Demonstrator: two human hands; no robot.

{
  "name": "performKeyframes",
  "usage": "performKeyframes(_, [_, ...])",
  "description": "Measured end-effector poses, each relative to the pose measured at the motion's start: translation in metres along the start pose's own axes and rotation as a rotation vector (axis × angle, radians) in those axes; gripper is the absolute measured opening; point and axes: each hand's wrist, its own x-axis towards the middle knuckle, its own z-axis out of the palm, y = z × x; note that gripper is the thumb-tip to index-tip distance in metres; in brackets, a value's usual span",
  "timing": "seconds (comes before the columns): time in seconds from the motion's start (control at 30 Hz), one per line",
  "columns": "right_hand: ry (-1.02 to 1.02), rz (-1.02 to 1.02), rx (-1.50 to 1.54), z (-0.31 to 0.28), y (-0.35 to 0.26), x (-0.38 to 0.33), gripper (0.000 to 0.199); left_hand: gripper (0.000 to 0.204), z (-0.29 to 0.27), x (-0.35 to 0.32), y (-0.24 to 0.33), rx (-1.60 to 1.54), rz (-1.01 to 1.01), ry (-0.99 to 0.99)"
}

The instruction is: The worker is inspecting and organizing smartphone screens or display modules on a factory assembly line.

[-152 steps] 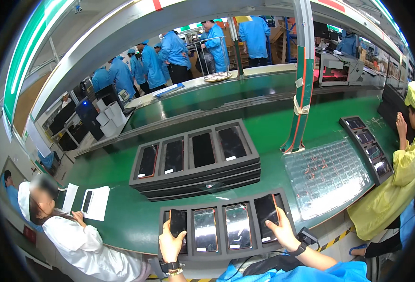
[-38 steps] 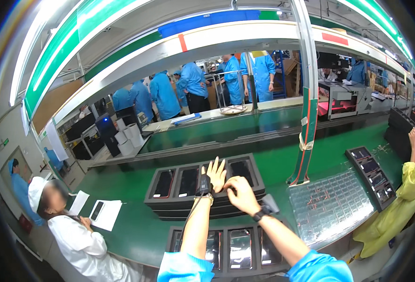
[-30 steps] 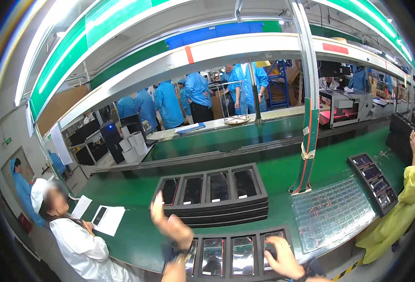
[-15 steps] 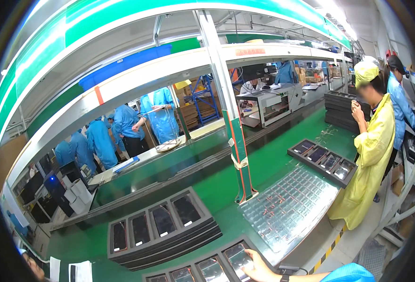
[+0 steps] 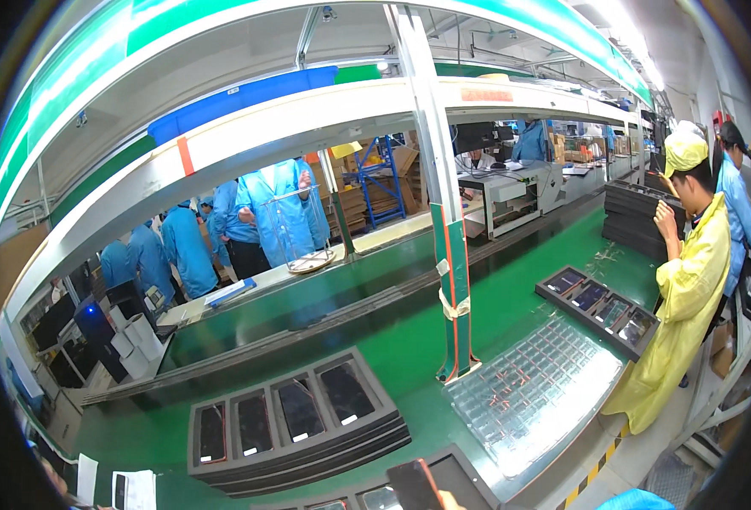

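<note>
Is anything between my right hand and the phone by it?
Nothing visible: the right hand touches the phone directly at its edge, over the near tray; most of that hand is out of view.

Phone [image 5: 412,486]: smooth, glossy, glass-like. Tray [image 5: 469,486]: matt, foam-like. Blister sheet [image 5: 537,387]: shiny clear plastic. Benchtop [image 5: 409,361]: smooth, glossy.

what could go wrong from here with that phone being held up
The tilted phone might slip, since the right hand seems to hold it by an edge, and it could knock the foam tray. A bump to the nearby clear plastic tray could scatter its small reddish pieces.
</note>
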Motion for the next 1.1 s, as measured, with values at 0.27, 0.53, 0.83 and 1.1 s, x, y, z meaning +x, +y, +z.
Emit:
performKeyframes(0.27, [-0.133,-0.062,-0.046,0.046,0.027,-0.002,0.054,0.064,-0.016,-0.021,0.051,-0.032,-0.161,-0.153])
performKeyframes(0.53, [-0.075,-0.065,-0.065,0.062,0.04,-0.002,0.059,0.064,0.043,-0.066,0.13,-0.303,-0.237,-0.077])
performKeyframes(0.83, [0.021,-0.014,-0.038,0.065,0.042,0.01,0.064,0.069,0.083,-0.067,0.012,0.419,0.229,-0.186])
performKeyframes(1.1, [0.002,-0.04,-0.043,0.083,0.064,0.017,0.082,0.05,0.082,-0.06,0.064,-0.348,-0.332,-0.209])
